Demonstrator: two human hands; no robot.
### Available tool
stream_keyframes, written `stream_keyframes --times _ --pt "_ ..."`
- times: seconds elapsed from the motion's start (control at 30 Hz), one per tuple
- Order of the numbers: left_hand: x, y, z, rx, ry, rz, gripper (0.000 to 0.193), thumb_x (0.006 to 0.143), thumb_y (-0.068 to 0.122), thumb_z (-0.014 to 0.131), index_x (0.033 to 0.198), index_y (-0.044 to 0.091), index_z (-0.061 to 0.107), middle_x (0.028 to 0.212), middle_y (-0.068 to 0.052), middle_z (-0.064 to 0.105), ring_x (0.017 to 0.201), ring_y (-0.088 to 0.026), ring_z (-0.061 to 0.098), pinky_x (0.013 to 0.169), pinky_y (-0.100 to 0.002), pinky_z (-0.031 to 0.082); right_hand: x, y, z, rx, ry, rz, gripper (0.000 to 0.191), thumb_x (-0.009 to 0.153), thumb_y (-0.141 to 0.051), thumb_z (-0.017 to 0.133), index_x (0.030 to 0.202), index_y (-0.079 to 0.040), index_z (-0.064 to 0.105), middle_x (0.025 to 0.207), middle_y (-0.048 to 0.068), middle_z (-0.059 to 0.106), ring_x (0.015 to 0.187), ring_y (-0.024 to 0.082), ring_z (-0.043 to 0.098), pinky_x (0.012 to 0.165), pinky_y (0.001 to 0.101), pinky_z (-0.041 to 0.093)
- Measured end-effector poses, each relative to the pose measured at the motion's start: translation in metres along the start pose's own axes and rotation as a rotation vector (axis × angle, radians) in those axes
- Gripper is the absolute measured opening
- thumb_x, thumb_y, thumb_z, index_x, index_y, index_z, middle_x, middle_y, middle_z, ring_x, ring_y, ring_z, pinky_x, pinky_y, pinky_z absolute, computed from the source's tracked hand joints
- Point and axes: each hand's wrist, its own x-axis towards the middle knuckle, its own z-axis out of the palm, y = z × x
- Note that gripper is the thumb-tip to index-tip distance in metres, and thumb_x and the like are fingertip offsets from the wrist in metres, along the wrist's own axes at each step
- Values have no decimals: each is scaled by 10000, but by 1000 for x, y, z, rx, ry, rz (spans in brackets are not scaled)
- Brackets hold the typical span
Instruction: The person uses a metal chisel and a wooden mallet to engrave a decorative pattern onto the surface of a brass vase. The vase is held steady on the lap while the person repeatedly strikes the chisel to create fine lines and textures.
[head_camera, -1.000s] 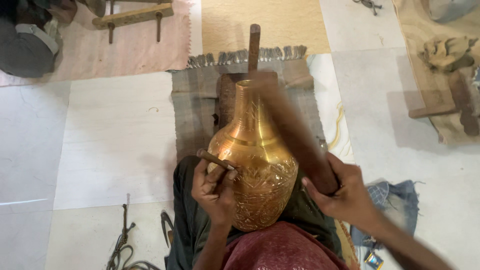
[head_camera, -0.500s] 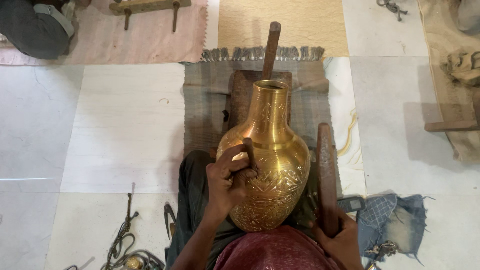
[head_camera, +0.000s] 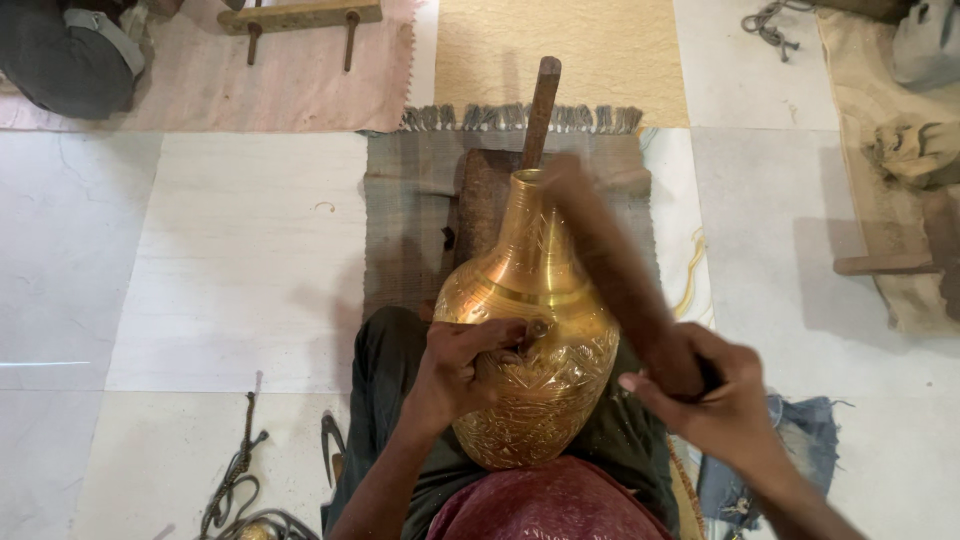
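While the brass vase (head_camera: 535, 330) lies tilted across the seated person's lap, neck pointing away over a wooden block (head_camera: 487, 195) on the grey mat (head_camera: 410, 210), engraving is under way. Left hand (head_camera: 462, 372): fingers closed around a small chisel (head_camera: 536, 327), tip set against the vase's shoulder just below the plain band. Right hand (head_camera: 705, 392): fingers wrapped tight round a wooden mallet (head_camera: 615, 270), blurred in mid-swing above the vase. Progress, judged from the surface: lower belly densely patterned; neck shows fainter cut lines; the smooth band and parts of the shoulder read as unworked. Far side of the vase is hidden, so its state cannot be told. Tiled floor (head_camera: 230, 270) around.
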Motion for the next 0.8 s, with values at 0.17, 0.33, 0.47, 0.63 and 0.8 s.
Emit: stream_keyframes --times 0.17,0.33,0.47,0.63,0.8 --pt "-7 -6 -2 84 -8 -102 526 700 -187 549 1172 -23 715 1110 -217 768 819 -222 812 551 -272 631 27 -39 -36 -308 -247 44 316 658 -48 782 952 -60 667 575 94 670 440 190 679 414 379 512" --pt "-9 -10 -5 49 -4 -14 564 753 -185 520 1251 19 689 1159 -160 772 924 -225 808 654 -284 656 38 -65 -36 -394 -254 -123 357 631 -28 747 968 -67 634 600 90 663 546 215 665 466 370 511" --pt "-9 -13 -4 -13 -59 -114 525 772 -177 561 1221 45 719 1076 -129 804 796 -186 826 502 -241 625 40 -77 -31 -808 -407 38 390 653 -80 788 1007 -129 633 685 15 668 553 208 690 545 370 507" --pt "-10 -19 -2 -18 -32 -86 529 771 -185 559 1227 33 716 1083 -150 799 772 -197 814 557 -270 624 40 -71 -29 -590 -326 -59 368 666 -95 783 1010 -92 652 671 83 676 578 268 676 526 419 505" --pt "-10 -18 -3 8 7 8 539 768 -182 556 1246 28 690 1102 -158 773 915 -245 801 742 -305 682 39 -50 -27 -482 -333 -4 350 702 -159 756 1032 -111 650 725 59 693 622 246 705 557 408 557"
